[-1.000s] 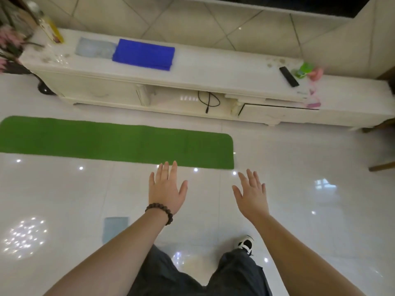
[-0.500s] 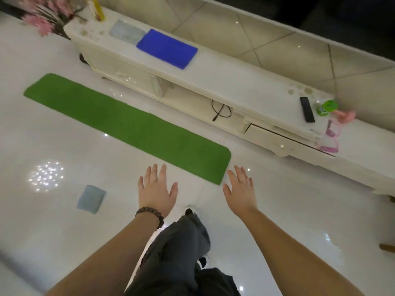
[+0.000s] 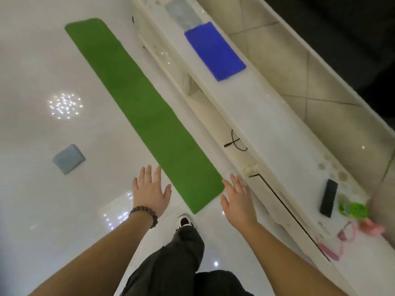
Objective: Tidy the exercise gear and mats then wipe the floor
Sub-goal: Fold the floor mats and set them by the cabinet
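A long green mat [image 3: 145,112] lies flat on the glossy white floor [image 3: 32,199], running diagonally beside a low white cabinet [image 3: 267,116]. My left hand [image 3: 150,192] hovers with fingers spread just left of the mat's near end. My right hand [image 3: 239,199] is stretched out flat at the mat's near right corner. Both hands hold nothing. A folded pale blue cloth [image 3: 68,158] lies on the floor to the left. A folded dark blue towel [image 3: 214,50] rests on the cabinet top.
On the cabinet's near end lie a black remote [image 3: 329,197], a green object [image 3: 352,208] and pink items [image 3: 346,233]. A grey cloth [image 3: 182,12] sits beyond the blue towel. A black cable [image 3: 235,143] hangs in the cabinet's shelf. My dark-trousered leg and shoe [image 3: 184,220] stand by the mat's end.
The view has swung round so that the mat now runs away from me. I have stepped to its near end, and both open hands now flank that end.
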